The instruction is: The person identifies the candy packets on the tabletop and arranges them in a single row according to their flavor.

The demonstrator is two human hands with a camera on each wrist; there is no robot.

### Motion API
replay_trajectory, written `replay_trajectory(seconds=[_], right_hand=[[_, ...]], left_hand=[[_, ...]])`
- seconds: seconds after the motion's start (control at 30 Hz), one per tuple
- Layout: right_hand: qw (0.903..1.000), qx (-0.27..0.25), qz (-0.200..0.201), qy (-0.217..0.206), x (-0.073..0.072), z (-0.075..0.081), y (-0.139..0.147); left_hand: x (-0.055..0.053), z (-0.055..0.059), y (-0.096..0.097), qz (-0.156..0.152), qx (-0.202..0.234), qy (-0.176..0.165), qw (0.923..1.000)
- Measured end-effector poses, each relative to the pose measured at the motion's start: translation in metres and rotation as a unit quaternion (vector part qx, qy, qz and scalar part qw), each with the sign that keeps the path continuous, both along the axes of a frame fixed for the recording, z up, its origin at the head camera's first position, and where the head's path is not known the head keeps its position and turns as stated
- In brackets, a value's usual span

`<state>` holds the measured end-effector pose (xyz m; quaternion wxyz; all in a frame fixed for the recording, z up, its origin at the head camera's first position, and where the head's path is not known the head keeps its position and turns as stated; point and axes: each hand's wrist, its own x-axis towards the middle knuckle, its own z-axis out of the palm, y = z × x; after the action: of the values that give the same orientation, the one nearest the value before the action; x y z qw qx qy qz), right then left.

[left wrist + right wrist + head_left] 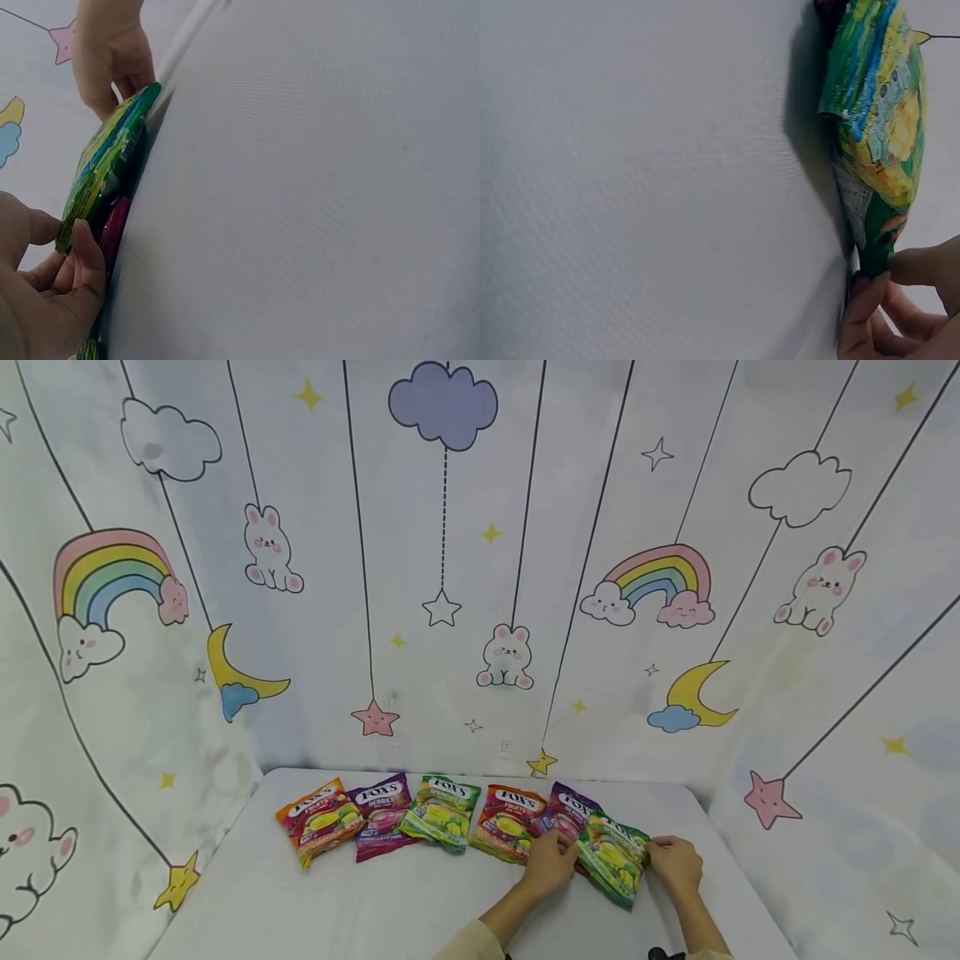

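Note:
A green and yellow candy bag (613, 858) is held by its two sides at the right end of a row of bags. My left hand (551, 864) pinches its left edge between thumb and fingers, as the left wrist view also shows on the green bag (112, 161). On the opposite side my right hand (677, 865) pinches the corner; in the right wrist view thumb and fingers grip the green end (877, 251). The bag overlaps a purple berries bag (567, 808), partly hidden behind it. An orange fruits bag (510, 822) lies just left of my left hand.
Farther left on the white table (360, 910) lie another orange fruits bag (321, 818), a purple berries bag (384, 814) and a green bag (442, 812), side by side. A patterned curtain (450, 693) rises behind the table's far edge.

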<state>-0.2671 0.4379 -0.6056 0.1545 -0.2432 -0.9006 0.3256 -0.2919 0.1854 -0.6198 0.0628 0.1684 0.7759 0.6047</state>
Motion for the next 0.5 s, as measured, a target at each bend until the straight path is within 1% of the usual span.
replay_trajectory(seconds=[0.27,0.37,0.5], right_hand=[[0.9978,-0.044,0.029,-0.039,0.001,0.004,0.010],[0.9962,-0.066,0.030,-0.048,0.002,0.005,0.012],[0.9949,-0.082,0.026,-0.052,0.004,0.005,0.011]], left_hand=[[-0.001,-0.002,-0.003,0.002,0.013,0.006,0.9999],[-0.001,-0.003,-0.003,0.004,0.020,0.005,0.9998],[-0.001,-0.005,-0.001,0.005,0.020,0.002,0.9998]])
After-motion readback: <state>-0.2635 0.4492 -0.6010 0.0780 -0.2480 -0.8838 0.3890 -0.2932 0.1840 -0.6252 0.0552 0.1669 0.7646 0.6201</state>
